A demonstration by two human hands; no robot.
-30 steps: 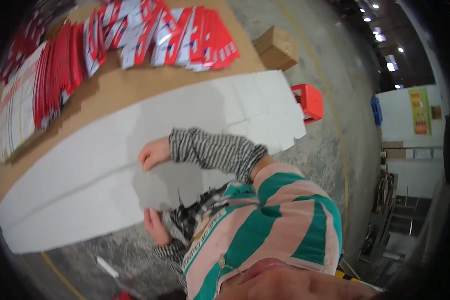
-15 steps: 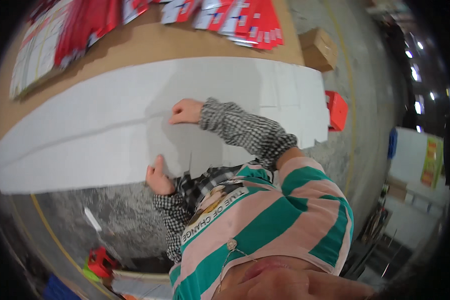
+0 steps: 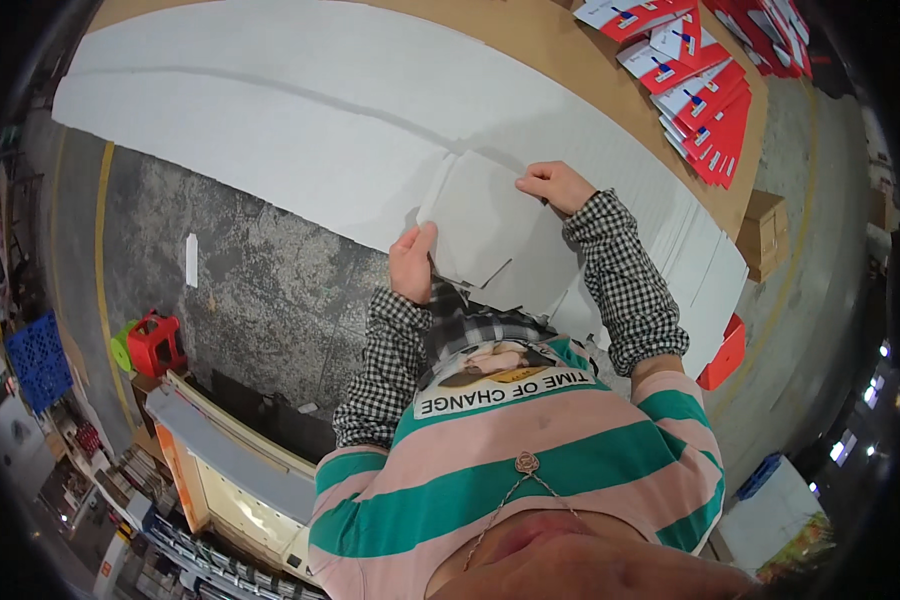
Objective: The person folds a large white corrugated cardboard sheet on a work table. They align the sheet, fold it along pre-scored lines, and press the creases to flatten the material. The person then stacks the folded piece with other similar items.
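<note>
2 hands: 1 left hand (image 3: pixel 410 268), 1 right hand (image 3: pixel 562 187). 1 pale sheet (image 3: pixel 500 210) in hand. 1 worktop (image 3: pixel 562 52). 2 red stools (image 3: pixel 157 343). 1 cardboard box (image 3: pixel 763 235). 1 white strip (image 3: pixel 192 260). Red-and-white packets (image 3: pixel 705 100): overlapping, probably over a dozen.

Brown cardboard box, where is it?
In the head view, the box sits at right past the brown table, between fanned red-and-white packets and a red stool.

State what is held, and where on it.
A pale sheet, by its left edge in the left hand; whether the right hand grips it is unclear.
</note>
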